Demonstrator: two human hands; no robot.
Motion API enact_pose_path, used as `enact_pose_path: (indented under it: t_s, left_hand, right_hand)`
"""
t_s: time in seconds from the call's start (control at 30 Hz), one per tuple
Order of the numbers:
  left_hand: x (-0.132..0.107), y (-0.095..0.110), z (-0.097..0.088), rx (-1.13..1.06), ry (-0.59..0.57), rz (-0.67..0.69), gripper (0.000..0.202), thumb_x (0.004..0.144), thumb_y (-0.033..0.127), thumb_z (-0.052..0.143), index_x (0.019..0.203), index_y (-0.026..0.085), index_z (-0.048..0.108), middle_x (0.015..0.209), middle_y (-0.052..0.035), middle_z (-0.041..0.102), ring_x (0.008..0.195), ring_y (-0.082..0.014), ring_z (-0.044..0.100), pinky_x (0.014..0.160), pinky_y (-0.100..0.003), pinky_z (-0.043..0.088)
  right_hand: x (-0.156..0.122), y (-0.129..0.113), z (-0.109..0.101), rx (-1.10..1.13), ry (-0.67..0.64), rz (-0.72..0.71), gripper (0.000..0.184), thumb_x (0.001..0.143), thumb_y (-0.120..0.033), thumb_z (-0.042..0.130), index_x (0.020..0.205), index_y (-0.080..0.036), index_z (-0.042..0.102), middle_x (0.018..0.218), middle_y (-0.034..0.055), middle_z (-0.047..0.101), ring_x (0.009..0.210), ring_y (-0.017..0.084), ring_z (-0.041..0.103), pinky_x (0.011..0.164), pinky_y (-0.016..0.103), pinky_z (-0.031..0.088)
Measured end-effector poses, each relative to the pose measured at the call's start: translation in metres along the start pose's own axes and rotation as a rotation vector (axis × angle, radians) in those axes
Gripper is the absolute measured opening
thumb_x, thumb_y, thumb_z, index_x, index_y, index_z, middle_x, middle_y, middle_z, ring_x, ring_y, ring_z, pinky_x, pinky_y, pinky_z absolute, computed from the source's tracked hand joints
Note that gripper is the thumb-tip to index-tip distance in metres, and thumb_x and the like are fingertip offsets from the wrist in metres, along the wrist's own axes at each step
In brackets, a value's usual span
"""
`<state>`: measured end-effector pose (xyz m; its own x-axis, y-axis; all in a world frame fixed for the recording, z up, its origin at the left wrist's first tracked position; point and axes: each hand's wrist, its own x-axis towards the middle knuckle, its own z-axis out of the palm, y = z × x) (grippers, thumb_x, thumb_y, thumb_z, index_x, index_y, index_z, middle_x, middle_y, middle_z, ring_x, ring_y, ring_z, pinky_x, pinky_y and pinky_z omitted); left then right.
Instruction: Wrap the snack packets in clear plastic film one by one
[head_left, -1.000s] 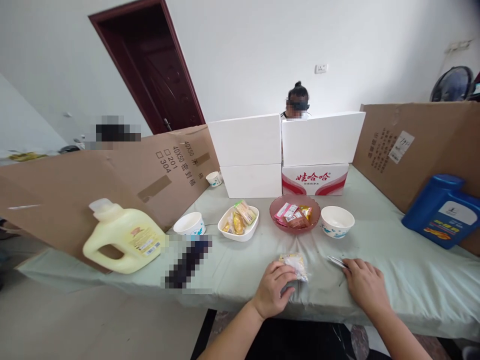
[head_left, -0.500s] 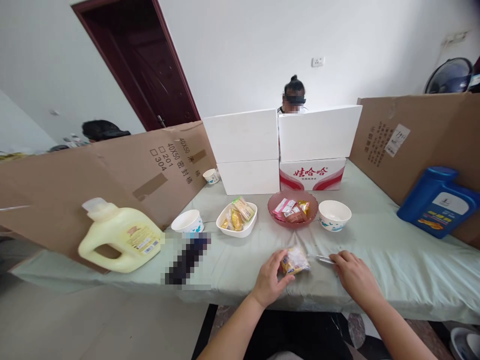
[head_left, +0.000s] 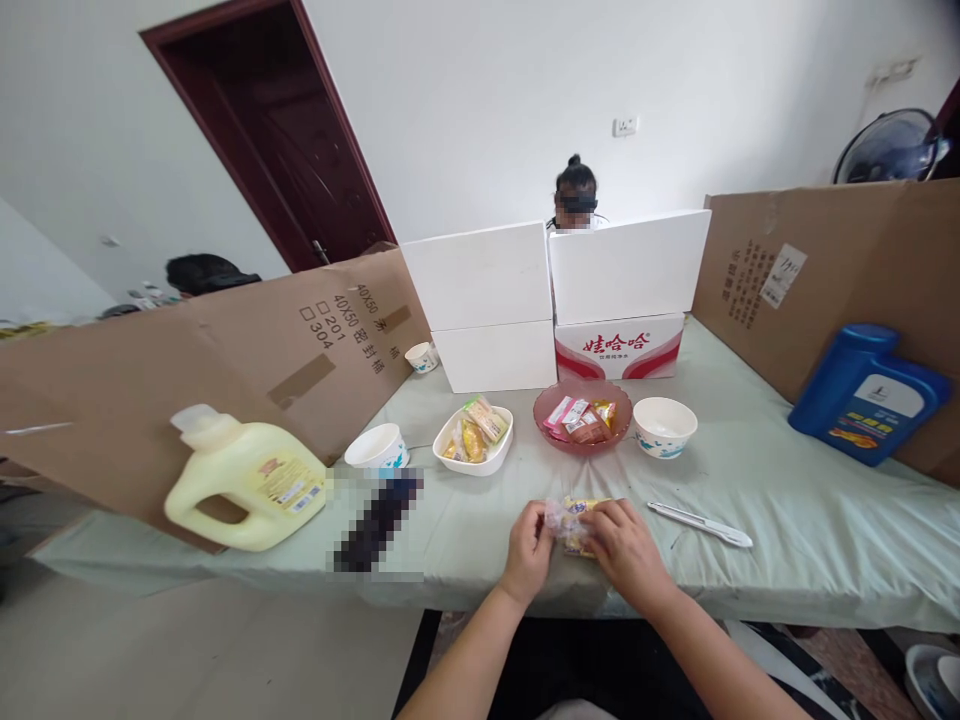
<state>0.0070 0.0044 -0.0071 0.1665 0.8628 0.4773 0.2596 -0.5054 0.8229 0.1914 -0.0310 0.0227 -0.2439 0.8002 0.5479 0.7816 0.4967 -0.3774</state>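
Observation:
Both my hands meet over a small snack packet (head_left: 573, 519) in clear and yellow wrapping, just above the table's near edge. My left hand (head_left: 526, 553) pinches its left end and my right hand (head_left: 628, 551) grips its right side, fingers closed. A white utility knife (head_left: 700, 524) lies free on the pale green tablecloth (head_left: 787, 520), to the right of my right hand.
Ahead stand a white dish of snacks (head_left: 474, 441), a pink bowl of packets (head_left: 583, 418) and two white bowls (head_left: 664, 426) (head_left: 377, 449). A yellow jug (head_left: 240, 479) lies at left, a blue jug (head_left: 866, 392) at right. Cardboard walls and white boxes (head_left: 559, 300) ring the table; a person sits behind.
My right hand left the knife on the cloth and moved left onto the packet. My left hand lifted the packet slightly, so both hands now hold it.

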Motion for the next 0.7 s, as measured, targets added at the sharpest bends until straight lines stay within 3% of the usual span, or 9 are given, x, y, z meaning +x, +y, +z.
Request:
enact_pose_path:
  t_s: [0.13, 0.27, 0.33, 0.43, 0.5, 0.63, 0.7]
  left_hand:
    - [0.002, -0.017, 0.000, -0.195, 0.206, -0.182, 0.022, 0.093, 0.042, 0.047, 0.087, 0.020, 0.048, 0.081, -0.0021, 0.059, 0.068, -0.0140, 0.059, 0.068, -0.027, 0.050]
    - [0.004, -0.028, 0.000, -0.086, 0.356, -0.165, 0.018, 0.092, 0.039, 0.045, 0.088, 0.022, 0.043, 0.094, -0.0045, 0.058, 0.082, -0.0155, 0.061, 0.077, -0.029, 0.051]
    - [0.002, -0.028, -0.001, 0.030, 0.492, -0.124, 0.016, 0.092, 0.038, 0.042, 0.095, 0.023, 0.043, 0.106, -0.0076, 0.056, 0.098, -0.0184, 0.059, 0.084, -0.031, 0.049]
    - [-0.003, -0.015, -0.007, 0.138, 0.630, -0.045, 0.021, 0.093, 0.037, 0.040, 0.109, 0.023, 0.043, 0.122, -0.0118, 0.049, 0.115, -0.0224, 0.051, 0.092, -0.035, 0.045]
    - [-0.006, 0.000, -0.013, 0.169, 0.555, 0.054, 0.028, 0.095, 0.036, 0.039, 0.118, 0.022, 0.043, 0.126, -0.0129, 0.048, 0.120, -0.0244, 0.048, 0.098, -0.039, 0.042]
    - [-0.008, 0.025, -0.027, 0.388, 0.119, 0.241, 0.048, 0.088, 0.029, 0.055, 0.134, 0.021, 0.041, 0.119, -0.0122, 0.058, 0.119, -0.0292, 0.049, 0.103, -0.049, 0.035]
    - [-0.012, 0.030, -0.035, 0.512, -0.077, 0.305, 0.045, 0.084, 0.017, 0.056, 0.128, 0.023, 0.050, 0.104, -0.0080, 0.065, 0.109, -0.0275, 0.054, 0.100, -0.049, 0.037]
  right_hand:
    - [-0.017, 0.041, -0.003, 0.077, 0.214, 0.239, 0.015, 0.091, -0.026, 0.046, 0.092, -0.020, 0.060, 0.090, 0.0067, 0.063, 0.087, 0.021, 0.058, 0.081, 0.037, 0.048]
    - [-0.042, 0.075, -0.018, 0.072, 0.387, 0.553, 0.021, 0.086, -0.033, 0.046, 0.095, -0.019, 0.057, 0.090, 0.0076, 0.064, 0.080, 0.021, 0.060, 0.074, 0.038, 0.049]
    - [-0.050, 0.074, -0.028, 0.026, 0.450, 0.571, 0.022, 0.086, -0.035, 0.045, 0.095, -0.019, 0.057, 0.091, 0.0080, 0.064, 0.082, 0.022, 0.060, 0.076, 0.039, 0.049]
    - [-0.049, 0.054, -0.041, -0.019, 0.462, 0.393, 0.020, 0.090, -0.035, 0.045, 0.099, -0.021, 0.057, 0.096, 0.0085, 0.062, 0.094, 0.024, 0.058, 0.084, 0.042, 0.046]
    - [-0.041, 0.036, -0.043, -0.025, 0.359, 0.229, 0.021, 0.091, -0.034, 0.048, 0.107, -0.022, 0.056, 0.102, 0.0087, 0.062, 0.101, 0.025, 0.057, 0.088, 0.042, 0.045]
    - [-0.024, 0.012, -0.034, -0.110, 0.103, 0.002, 0.039, 0.089, -0.034, 0.055, 0.126, -0.020, 0.050, 0.109, 0.0092, 0.064, 0.106, 0.026, 0.055, 0.096, 0.045, 0.041]
    - [-0.023, 0.003, -0.029, -0.134, 0.002, -0.064, 0.028, 0.091, -0.024, 0.049, 0.118, -0.021, 0.056, 0.096, 0.0061, 0.066, 0.095, 0.022, 0.058, 0.096, 0.044, 0.039]
